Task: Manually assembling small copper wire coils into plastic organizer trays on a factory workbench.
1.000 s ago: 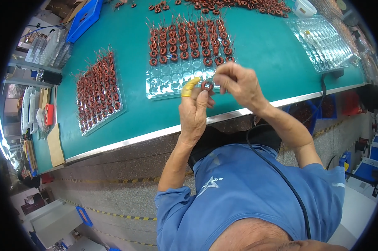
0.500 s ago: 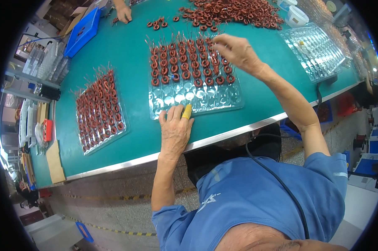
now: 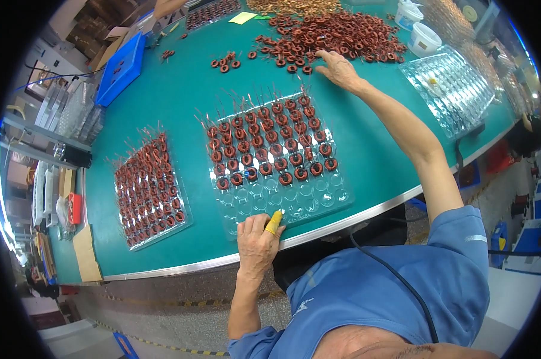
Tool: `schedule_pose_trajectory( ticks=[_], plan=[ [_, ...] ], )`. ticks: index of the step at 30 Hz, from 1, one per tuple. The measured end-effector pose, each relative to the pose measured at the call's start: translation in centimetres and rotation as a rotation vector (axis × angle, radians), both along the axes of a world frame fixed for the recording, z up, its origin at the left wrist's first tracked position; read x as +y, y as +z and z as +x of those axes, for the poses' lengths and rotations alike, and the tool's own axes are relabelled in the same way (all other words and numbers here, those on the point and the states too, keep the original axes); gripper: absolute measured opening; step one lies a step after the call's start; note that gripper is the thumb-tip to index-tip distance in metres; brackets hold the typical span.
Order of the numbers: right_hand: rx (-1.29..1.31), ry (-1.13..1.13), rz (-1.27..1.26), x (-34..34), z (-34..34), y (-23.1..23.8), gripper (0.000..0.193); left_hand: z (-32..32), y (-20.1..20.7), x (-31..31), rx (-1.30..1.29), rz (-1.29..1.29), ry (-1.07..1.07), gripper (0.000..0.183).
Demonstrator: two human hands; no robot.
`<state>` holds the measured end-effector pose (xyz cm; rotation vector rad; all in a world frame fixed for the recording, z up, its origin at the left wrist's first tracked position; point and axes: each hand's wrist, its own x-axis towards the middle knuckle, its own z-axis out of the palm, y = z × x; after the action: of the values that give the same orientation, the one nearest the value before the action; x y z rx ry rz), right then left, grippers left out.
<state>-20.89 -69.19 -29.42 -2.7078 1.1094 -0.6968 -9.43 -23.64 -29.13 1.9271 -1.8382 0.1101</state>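
Note:
A clear plastic tray point(image 3: 309, 209) lies before me, with red-brown wire-wound ring coils point(image 3: 270, 140) in its far rows and bare round cups in the near ones. Their thin wire leads stick up. My left hand point(image 3: 257, 245), a yellow finger cot on one finger, has its fingers bent over the tray's near edge, gripping it. My right hand point(image 3: 340, 72) reaches to the near edge of a big heap of loose coils point(image 3: 342, 36). Its thumb and forefinger are apart, and I see no coil between them.
At left lies another coil-filled tray point(image 3: 148, 191), with a blue bin point(image 3: 121, 69) farther back. Stacked clear trays point(image 3: 447, 90) and white tubs point(image 3: 424, 40) stand at right. Several loose coils point(image 3: 225, 61) lie left of the heap. Another person's arm point(image 3: 167, 7) shows at the far edge.
My right hand has left the tray's coils and moved out to the heap. The tray has slid nearer the table's front edge with my left hand on it. The whole view has shifted.

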Motion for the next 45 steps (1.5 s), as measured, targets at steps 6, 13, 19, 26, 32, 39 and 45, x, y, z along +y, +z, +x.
schedule_pose_trajectory(
  ticks=[6,13,19,26,32,39,45],
  plan=[
    [0.163,0.144,-0.212,-1.9,-0.1,-1.2,0.020,0.1,-0.2,-0.1,0.160,-0.023,-0.028,0.026],
    [0.045,0.150,-0.053,-0.6,-5.6,2.6,0.028,-0.3,1.3,-1.5,0.207,-0.147,0.009,0.029],
    [0.058,0.358,0.178,10.2,-7.8,10.5,0.025,-2.9,6.0,-7.1,0.883,-0.305,-0.008,0.047],
    [0.259,0.532,0.478,21.3,-10.2,14.8,0.024,-7.2,5.7,-11.2,0.943,-0.160,-0.331,0.026],
    [-0.132,0.466,0.589,23.5,-11.6,10.9,0.024,-7.9,5.4,-9.3,1.364,-0.004,-0.321,0.026],
    [-0.287,0.523,-0.312,26.5,-11.9,10.2,0.009,-8.1,5.4,-8.6,1.404,-0.031,-0.270,0.027],
    [-0.248,0.560,-0.471,27.3,-11.2,10.2,0.018,-7.8,5.0,-7.3,1.746,-0.043,-0.242,0.026]
  ],
)
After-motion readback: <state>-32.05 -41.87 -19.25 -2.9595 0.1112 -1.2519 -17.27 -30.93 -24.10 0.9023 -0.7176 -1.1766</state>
